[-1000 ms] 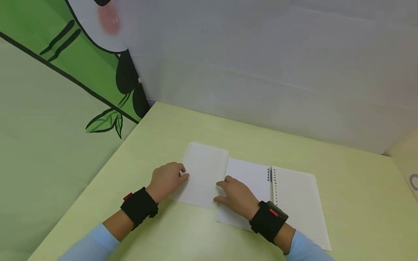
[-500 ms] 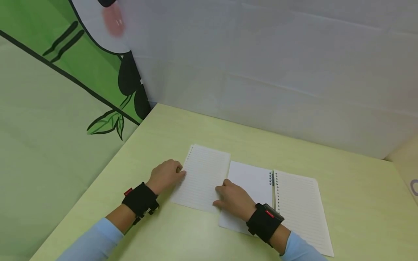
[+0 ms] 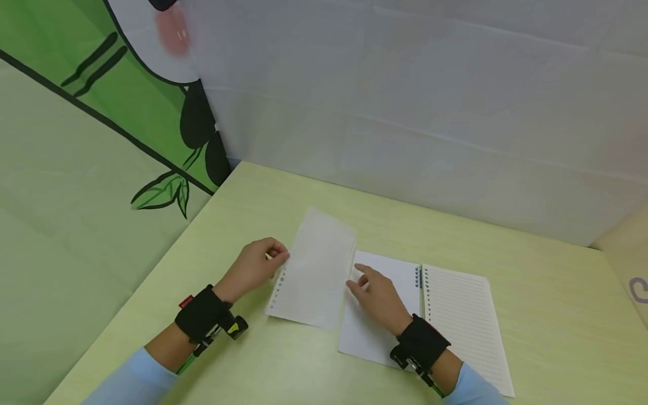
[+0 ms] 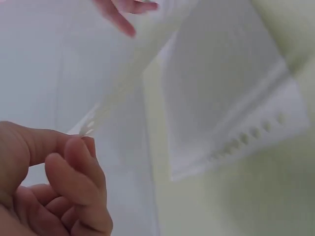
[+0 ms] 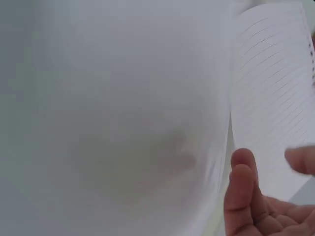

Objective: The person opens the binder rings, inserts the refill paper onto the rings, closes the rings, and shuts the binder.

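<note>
One open spiral notebook (image 3: 463,323) on pale yellow table (image 3: 288,365); right hand (image 3: 382,298) over blank page (image 3: 401,274), fingers parted. White sheet (image 3: 322,270), punched edge, pinched by left hand (image 3: 251,267).

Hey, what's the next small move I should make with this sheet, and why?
I'd probably bring the right hand in to pinch the right edge of the punched sheet. The left hand already pinches its left edge, where the holes run, while the right hand holds nothing and hangs close to the other edge.
</note>
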The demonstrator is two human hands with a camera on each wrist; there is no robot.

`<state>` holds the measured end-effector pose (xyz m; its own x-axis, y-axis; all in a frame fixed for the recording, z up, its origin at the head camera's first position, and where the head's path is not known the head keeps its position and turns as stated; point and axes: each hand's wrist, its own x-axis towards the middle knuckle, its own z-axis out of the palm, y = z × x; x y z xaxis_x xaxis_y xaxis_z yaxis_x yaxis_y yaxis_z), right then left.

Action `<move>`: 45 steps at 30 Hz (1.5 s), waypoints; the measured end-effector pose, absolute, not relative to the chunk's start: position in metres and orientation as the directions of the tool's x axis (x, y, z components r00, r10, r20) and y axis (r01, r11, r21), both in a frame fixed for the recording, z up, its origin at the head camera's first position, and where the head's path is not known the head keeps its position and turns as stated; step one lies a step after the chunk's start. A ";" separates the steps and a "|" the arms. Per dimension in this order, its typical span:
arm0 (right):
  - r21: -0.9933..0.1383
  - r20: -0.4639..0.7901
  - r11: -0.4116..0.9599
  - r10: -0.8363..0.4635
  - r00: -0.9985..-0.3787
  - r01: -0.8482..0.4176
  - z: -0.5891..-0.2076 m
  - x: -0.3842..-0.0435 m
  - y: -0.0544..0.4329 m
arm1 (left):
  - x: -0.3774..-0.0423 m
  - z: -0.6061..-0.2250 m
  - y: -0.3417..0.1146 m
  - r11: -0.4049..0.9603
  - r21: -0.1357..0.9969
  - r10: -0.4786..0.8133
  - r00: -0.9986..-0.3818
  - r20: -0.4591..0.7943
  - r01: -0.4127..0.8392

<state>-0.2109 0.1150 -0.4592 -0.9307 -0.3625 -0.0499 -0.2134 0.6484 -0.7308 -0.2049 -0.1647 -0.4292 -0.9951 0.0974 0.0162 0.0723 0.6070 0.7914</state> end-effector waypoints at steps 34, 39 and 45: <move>-0.971 -0.235 0.139 -0.437 -0.868 0.193 -0.441 -0.232 0.163 | -0.176 -0.357 -0.115 0.376 0.917 0.207 -0.977 0.057 0.133; -0.971 -0.240 0.112 -0.440 -0.865 0.213 -0.441 -0.234 0.163 | -0.172 -0.352 -0.106 0.356 0.922 0.241 -0.968 0.067 0.152; -0.974 -0.219 0.042 -0.418 -0.882 0.222 -0.437 -0.229 0.176 | -0.171 -0.349 -0.099 0.374 0.916 0.237 -0.970 0.059 0.147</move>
<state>-0.2290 0.1763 -0.4374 -0.8816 -0.4183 -0.2187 0.2218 0.0419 -0.9742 -0.1711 -0.0986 -0.3486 -0.9697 0.2370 0.0590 0.1471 0.3738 0.9158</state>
